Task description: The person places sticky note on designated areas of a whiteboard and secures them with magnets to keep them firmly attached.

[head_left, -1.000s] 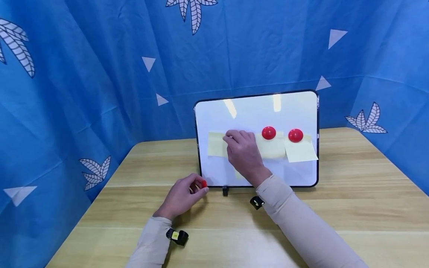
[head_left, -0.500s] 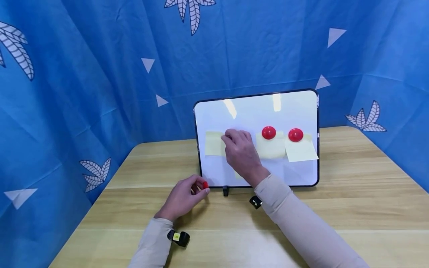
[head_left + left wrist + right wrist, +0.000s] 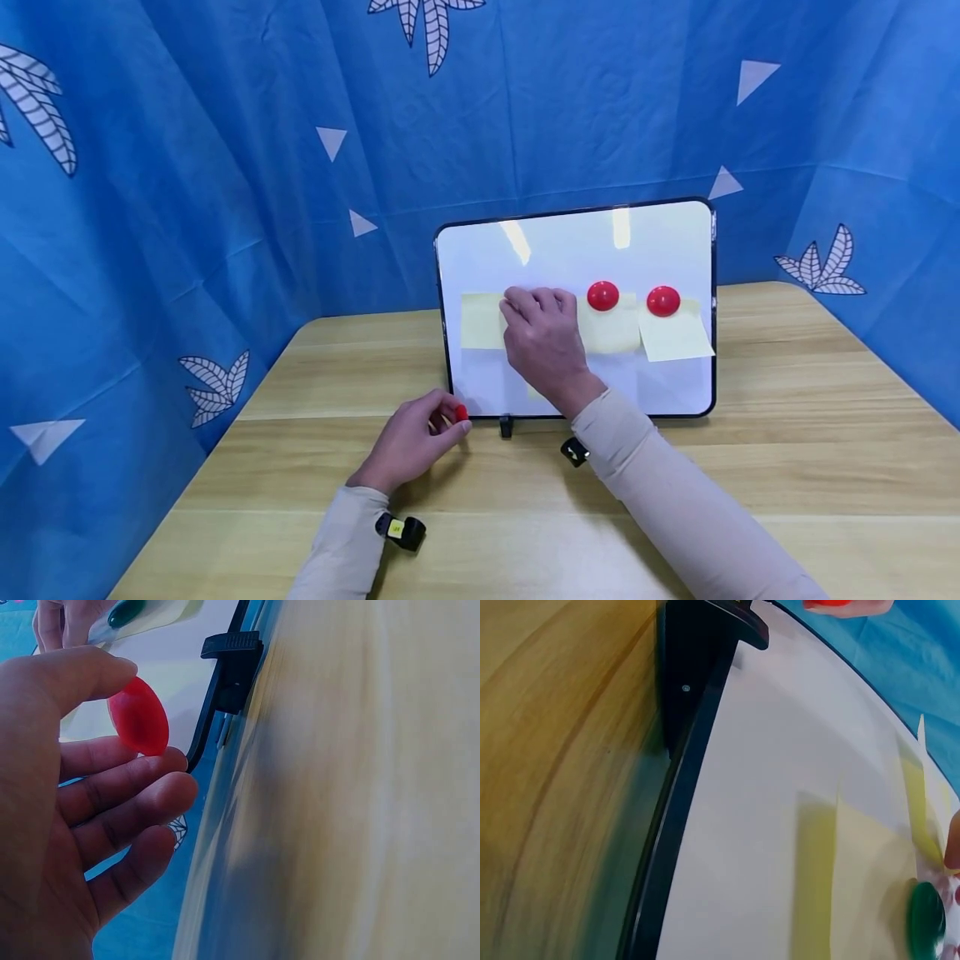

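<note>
My left hand (image 3: 411,437) pinches a round red magnet (image 3: 142,718) between thumb and finger, low by the left bottom corner of the whiteboard (image 3: 570,250). Up on the board, my right hand (image 3: 546,342) has its curled fingers at the upper right part of a pale yellow sticky note (image 3: 482,322), which it holds near the board's left side. A green magnet (image 3: 926,922) sits on another yellow note (image 3: 870,881) close to the right fingertips. In the head view the right hand hides that green magnet.
Two red magnets (image 3: 603,296) hold two more yellow notes (image 3: 609,329) on the right half of the board. A black foot (image 3: 506,427) props the board's lower edge on the wooden table (image 3: 810,467). A blue curtain (image 3: 247,167) hangs behind.
The leftmost sticky note has shifted slightly left with my right hand, then barely moved. My left hand has stayed nearly still, keeping hold of the red magnet.
</note>
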Demonstrator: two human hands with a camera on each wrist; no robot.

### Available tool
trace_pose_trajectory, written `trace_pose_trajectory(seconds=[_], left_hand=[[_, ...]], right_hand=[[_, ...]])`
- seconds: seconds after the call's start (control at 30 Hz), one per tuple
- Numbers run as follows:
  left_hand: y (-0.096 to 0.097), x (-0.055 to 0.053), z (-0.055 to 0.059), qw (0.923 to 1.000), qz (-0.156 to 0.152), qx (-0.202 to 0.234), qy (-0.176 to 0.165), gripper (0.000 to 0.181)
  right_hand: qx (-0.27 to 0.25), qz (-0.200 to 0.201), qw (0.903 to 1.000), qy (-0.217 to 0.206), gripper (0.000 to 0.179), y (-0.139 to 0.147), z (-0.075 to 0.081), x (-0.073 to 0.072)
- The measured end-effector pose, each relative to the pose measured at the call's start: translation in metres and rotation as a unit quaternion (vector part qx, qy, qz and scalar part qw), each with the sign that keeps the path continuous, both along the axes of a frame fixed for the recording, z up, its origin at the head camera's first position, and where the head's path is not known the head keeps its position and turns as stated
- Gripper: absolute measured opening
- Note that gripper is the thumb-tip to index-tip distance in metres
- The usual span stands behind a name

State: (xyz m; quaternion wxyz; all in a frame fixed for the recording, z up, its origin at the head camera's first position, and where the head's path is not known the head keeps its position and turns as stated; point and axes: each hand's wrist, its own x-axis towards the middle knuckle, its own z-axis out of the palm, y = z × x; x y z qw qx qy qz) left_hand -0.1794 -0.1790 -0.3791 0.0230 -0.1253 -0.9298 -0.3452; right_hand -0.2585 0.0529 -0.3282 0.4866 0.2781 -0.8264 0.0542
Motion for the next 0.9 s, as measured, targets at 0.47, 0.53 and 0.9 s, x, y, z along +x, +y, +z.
trace_pose_trajectory(seconds=[0.47, 0.53, 0.9], left_hand=[[0.001, 0.0, -0.001, 0.9999, -0.003, -0.003, 0.01, 0.021], [0.002, -0.001, 0.0, 0.9999, 0.0, -0.003, 0.01, 0.021], [0.006, -0.009, 0.013, 0.9957, 0.027, 0.025, 0.085, 0.02]], right_hand=[[-0.016, -0.008, 0.9998, -0.011, 0.039, -0.001, -0.008, 0.005], [-0.018, -0.005, 0.9997, -0.017, 0.039, 0.0, -0.009, 0.005], [-0.016, -0.007, 0.9997, -0.015, 0.04, 0.0, -0.009, 0.006]])
